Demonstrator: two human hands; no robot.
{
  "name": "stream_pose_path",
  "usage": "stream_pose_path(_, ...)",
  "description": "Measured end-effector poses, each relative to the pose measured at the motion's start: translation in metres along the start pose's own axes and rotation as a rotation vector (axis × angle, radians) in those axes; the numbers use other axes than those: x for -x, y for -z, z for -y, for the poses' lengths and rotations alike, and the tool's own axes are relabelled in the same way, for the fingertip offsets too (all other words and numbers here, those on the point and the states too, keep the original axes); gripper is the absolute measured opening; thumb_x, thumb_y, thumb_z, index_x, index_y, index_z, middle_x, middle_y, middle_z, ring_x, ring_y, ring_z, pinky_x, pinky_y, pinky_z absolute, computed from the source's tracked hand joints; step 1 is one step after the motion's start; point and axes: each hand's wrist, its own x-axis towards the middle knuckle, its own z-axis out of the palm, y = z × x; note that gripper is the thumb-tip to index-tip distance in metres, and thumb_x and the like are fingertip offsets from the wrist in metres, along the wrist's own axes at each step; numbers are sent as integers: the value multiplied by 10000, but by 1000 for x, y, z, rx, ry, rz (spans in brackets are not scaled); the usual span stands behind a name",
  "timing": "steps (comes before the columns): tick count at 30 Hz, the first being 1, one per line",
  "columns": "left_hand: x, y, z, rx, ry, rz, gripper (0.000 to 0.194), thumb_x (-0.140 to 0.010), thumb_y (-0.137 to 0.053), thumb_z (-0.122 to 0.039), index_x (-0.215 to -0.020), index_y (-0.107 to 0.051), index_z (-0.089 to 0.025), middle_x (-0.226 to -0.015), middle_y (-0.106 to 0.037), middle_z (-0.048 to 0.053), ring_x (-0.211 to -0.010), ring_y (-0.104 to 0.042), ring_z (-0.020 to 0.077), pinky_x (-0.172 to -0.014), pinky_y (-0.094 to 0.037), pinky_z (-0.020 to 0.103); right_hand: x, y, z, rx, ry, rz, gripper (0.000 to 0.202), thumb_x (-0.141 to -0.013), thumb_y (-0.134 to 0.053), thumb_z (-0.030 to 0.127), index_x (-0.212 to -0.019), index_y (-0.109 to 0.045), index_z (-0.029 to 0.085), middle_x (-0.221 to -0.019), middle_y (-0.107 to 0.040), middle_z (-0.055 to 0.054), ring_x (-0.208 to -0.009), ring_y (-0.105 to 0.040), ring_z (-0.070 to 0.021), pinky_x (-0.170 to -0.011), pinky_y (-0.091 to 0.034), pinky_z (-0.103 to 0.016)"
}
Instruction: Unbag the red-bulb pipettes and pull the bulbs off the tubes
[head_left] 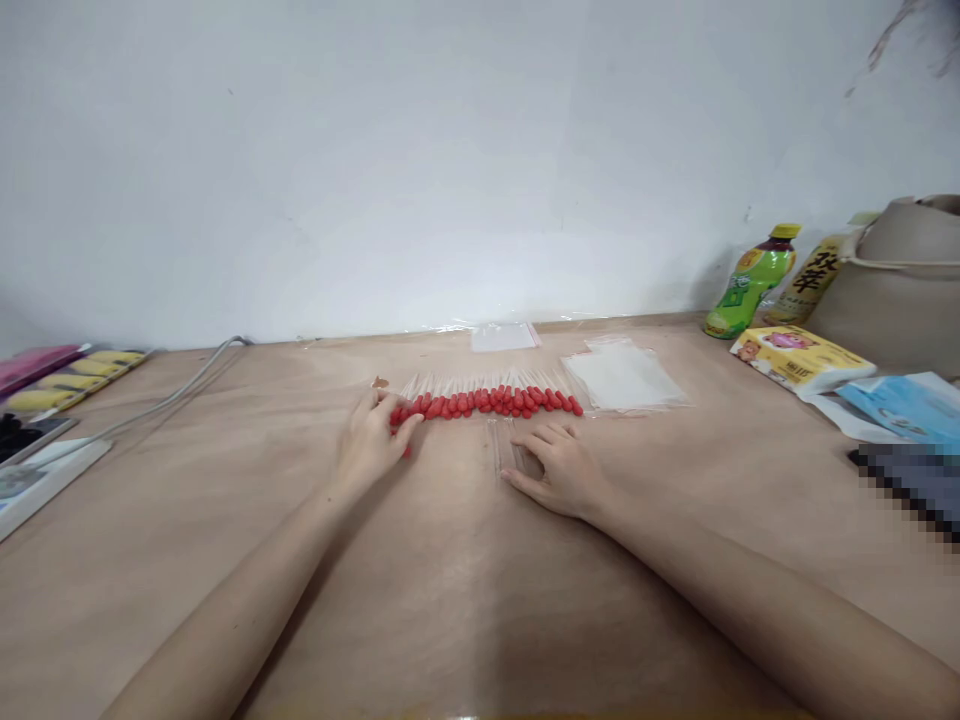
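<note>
A long row of thin, pale sticks with red ends (495, 402) lies across the middle of the table, red ends towards me. At the row's left end is my left hand (371, 435), its thumb and fingers curled round a few of the red ends; one red piece pokes out under the palm. How many it grips is hidden. My right hand (562, 468) rests just below the row with thumb and fingers apart, holding nothing. Its fingertips touch or hover by a small clear plastic bag (495, 448) lying flat.
Behind the row lie a stack of clear bags (626, 378) and a white packet (504, 337). On the right stand a green bottle (750, 285), a yellow tissue pack (802, 357), a blue packet (911, 405) and a beige bag (889, 290). A grey cable (172, 395) runs along the left.
</note>
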Motion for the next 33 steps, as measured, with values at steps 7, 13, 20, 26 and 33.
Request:
stream_pose_path(7, -7, -25, -7, -6, -146, -31, 273, -784, -517, -414, -910, -604, -188, -896, -571, 58, -878, -514, 215, -777, -402, 322, 2, 0, -2, -80, -37, -46, 336, -750, -574, 436, -981, -576, 192, -929, -614, -59, -850, -537, -197, -779, -335, -340)
stream_pose_path(13, -17, -38, -12, 5, -92, -74, 217, -774, -538, -396, -765, -587, -185, -819, -583, 44, -819, -509, 210, -753, -391, 330, 2, 3, -4, -123, -82, -81, 286, -747, -583, 405, -931, -575, 186, -827, -599, -41, -803, -530, -187, -781, -356, -343)
stream_pose_path(20, -9, -41, -17, 213, 18, -310, 179, -797, -515, -333, -735, -557, -170, -736, -566, 35, -753, -512, 188, -714, -400, 324, 2, -5, -9, -179, -56, -205, 340, -758, -571, 370, -1038, -541, 179, -961, -563, -81, -932, -519, -216, -833, -408, -376)
stream_pose_path(26, 30, -35, -27, 459, -230, -219, 116, -814, -520, -279, -861, -560, -180, -857, -608, 35, -842, -534, 174, -781, -399, 322, 3, 2, -16, -160, -30, -439, 639, -754, -574, 383, -1306, -321, 185, -1279, -381, -135, -1188, -375, -256, -984, -353, -426)
stream_pose_path(33, 41, -32, -42, 570, -406, 7, 99, -803, -555, -241, -889, -582, -198, -877, -638, 29, -842, -539, 170, -772, -399, 328, 7, 9, -24, -28, 269, -241, 442, -773, -573, 402, -1174, -508, 227, -1276, -450, -98, -1198, -381, -254, -977, -332, -465)
